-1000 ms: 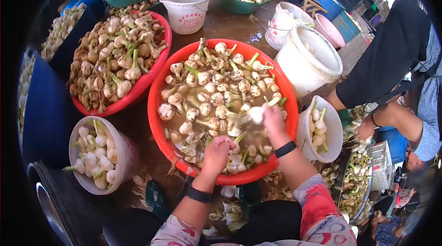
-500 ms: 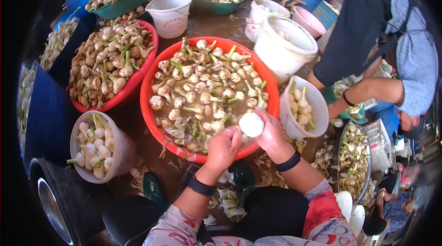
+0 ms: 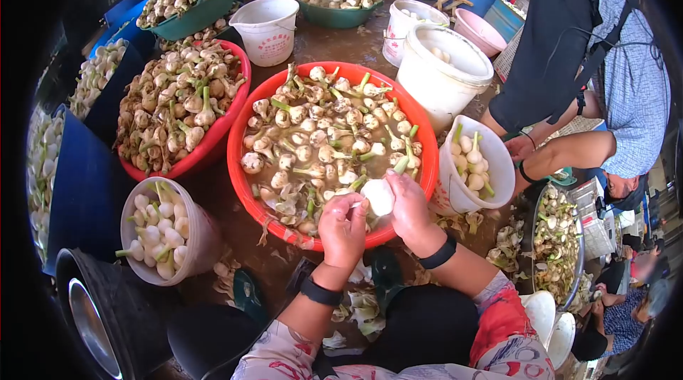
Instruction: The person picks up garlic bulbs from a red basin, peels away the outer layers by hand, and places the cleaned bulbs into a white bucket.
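Over the near side of a red basin (image 3: pixel 250 206) my right hand (image 3: pixel 412 215) grips a white, peeled garlic bulb (image 3: pixel 378 197), its green stem angled up past the fingers. My left hand (image 3: pixel 343 232) is closed at the bulb's left side, thumb close to it; what its fingers pinch, if anything, is hidden. In the basin's murky water float several dirty garlic bulbs (image 3: pixel 325 153) with cut stems, and loose peel (image 3: pixel 283 203) gathers at the near left.
A white bucket of peeled garlic (image 3: pixel 200 259) stands left, another (image 3: pixel 455 184) right. Unpeeled garlic heaps in a red tub (image 3: pixel 220 135). Behind are a large white bucket (image 3: pixel 420 88) and a smaller one (image 3: pixel 265 35). At right a person (image 3: pixel 629 95) bends over. Peel litters the floor.
The view has shifted, so the basin sits slightly further right. My left thumb has come up against the bulb, and the bulb has turned a little in my right hand.
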